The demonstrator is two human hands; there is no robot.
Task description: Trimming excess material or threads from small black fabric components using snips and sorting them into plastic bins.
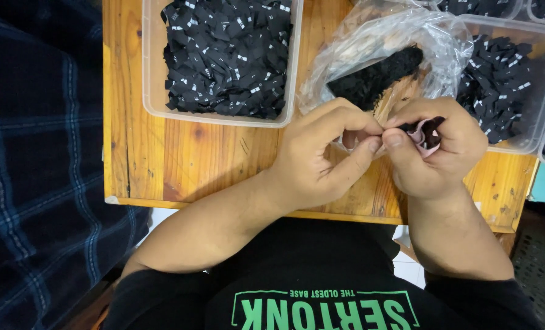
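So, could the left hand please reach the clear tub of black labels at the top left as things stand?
Probably yes: the tub sits open and uncovered just beyond the left hand, with bare tabletop between.

Seen from above: left hand [321, 153] and right hand [434, 150] meeting fingertip to fingertip over a small wooden table [211, 159], pinching a black-and-pink bundle of labels [424, 131]; behind, a clear plastic bag [382, 49] of black pieces, flanked by clear bins [156, 91] heaped with black labels
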